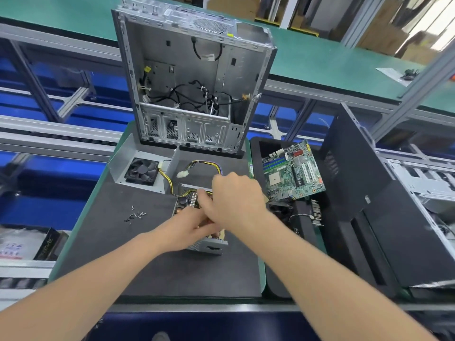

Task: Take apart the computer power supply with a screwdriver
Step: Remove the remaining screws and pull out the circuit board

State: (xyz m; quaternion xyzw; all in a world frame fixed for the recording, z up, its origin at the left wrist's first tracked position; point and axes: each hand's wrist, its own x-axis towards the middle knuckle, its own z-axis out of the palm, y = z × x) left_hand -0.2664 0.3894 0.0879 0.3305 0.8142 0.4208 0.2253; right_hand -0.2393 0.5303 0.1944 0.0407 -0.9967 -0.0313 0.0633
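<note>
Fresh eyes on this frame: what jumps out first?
Both hands, left hand and right hand, meet over the opened power supply at the middle of the dark mat. Behind it a gutted computer case stands upright, with the supply's detached cover and fan at its left foot. A motherboard rests tilted on the black tray to the right.

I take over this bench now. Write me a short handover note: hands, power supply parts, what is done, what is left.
Left hand: on the open grey metal power supply box, partly under the right hand; grip unclear.
Right hand: fingers reach down into the box; grip unclear.
Grey metal cover with black fan: off, on the dark mat left-rear of the box, joined to it by yellow and black wires.
Small loose screws: on the mat, further left.
Done: cover off. Left: take out the insides. No screwdriver in view.
</note>
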